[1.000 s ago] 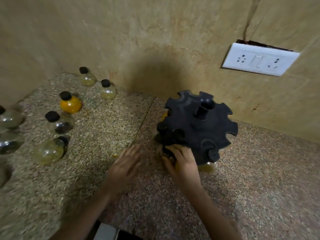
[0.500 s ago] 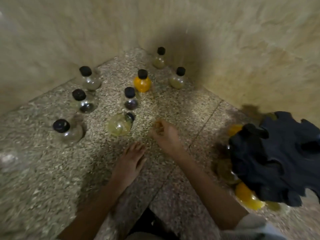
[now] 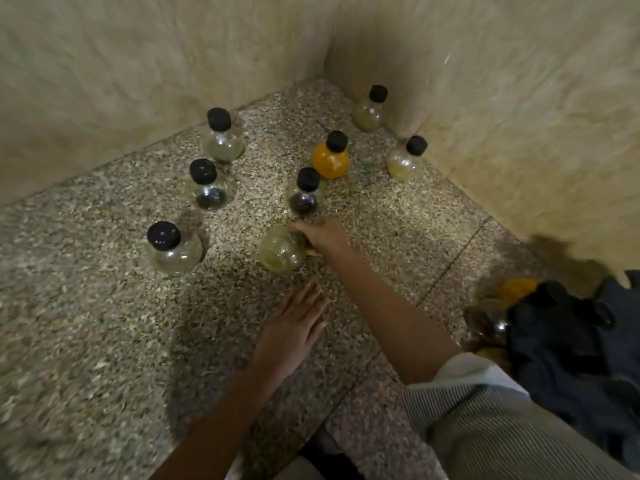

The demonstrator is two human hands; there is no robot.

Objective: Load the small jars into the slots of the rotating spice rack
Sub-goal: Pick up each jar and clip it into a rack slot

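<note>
The right hand (image 3: pixel 323 235) reached across the counter (image 3: pixel 104 341) and grasped the tipped jar (image 3: pixel 280 252) at its neck end, with the fingers over the top and the thumb beneath. The cap was hidden under the hand. The tipped jar lay on its side on the counter, near the middle of the group of jars. It held yellowish-green contents, and its base pointed left. The left hand (image 3: pixel 291 332) lay palm down on the counter with the fingers straight, holding nothing. It was nearer the person than the tipped jar and apart from it.

Seven further jars stood upright, each with a black cap:
- The dark jar (image 3: pixel 304 197) stood just behind the right hand.
- The orange jar (image 3: pixel 330 159) stood just behind the dark jar.
- The corner jar (image 3: pixel 370 110) stood where the two walls met.
- The wall jar (image 3: pixel 403 161) stood close to the right wall.
- Three jars stood in a line at the left: the rear jar (image 3: pixel 223 142), the middle jar (image 3: pixel 207 192) and the front jar (image 3: pixel 173 249).

The rack (image 3: pixel 571 341) stood at the right edge, dark, blurred and partly cut off by the frame. It was well apart from the loose jars. An orange shape (image 3: pixel 516 289) and a dark shape (image 3: pixel 485 323) showed at its left side. A striped sleeve (image 3: pixel 485 403) covered the right upper arm.
</note>
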